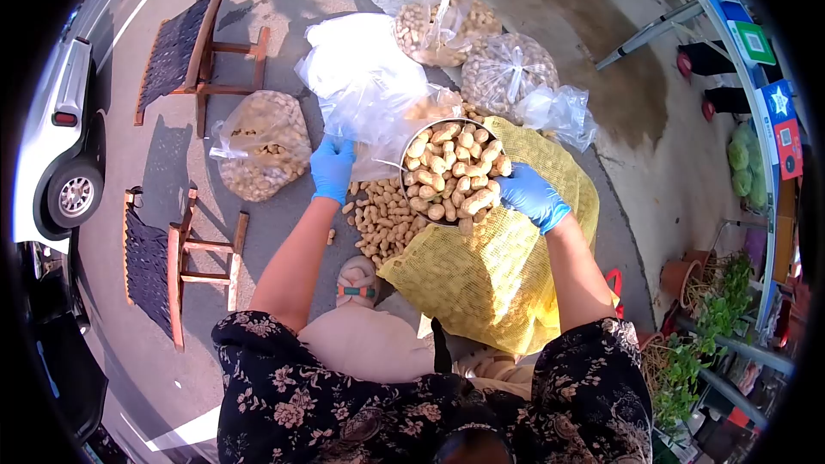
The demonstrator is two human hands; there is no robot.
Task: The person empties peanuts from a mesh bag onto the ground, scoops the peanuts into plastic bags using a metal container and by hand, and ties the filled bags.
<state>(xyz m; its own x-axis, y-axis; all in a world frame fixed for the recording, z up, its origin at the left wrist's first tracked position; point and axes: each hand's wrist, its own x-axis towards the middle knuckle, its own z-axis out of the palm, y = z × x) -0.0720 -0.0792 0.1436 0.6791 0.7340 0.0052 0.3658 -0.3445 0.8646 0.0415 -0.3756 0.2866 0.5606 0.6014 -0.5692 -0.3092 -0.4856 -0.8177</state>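
Note:
My right hand (pixel 533 195), in a blue glove, grips the right side of a round bowl (pixel 403 165) with a metal rim. The bowl is heaped with unshelled peanuts (pixel 455 163). My left hand (pixel 333 167), also gloved in blue, is closed on the edge of a clear plastic bag (pixel 376 155), whose mouth lies beside the bowl. Below the bowl, a yellow mesh sack (pixel 481 279) holds more peanuts, and a loose pile of peanuts (pixel 382 222) spills out to its left.
Filled peanut bags stand at left (pixel 262 146), at the back (pixel 443 26) and at back right (pixel 509 73). White plastic bags (pixel 361 56) lie behind my left hand. Two folding stools (pixel 193 60) (pixel 185 262) and a parked car (pixel 60 146) are left; potted plants (pixel 713 309) are right.

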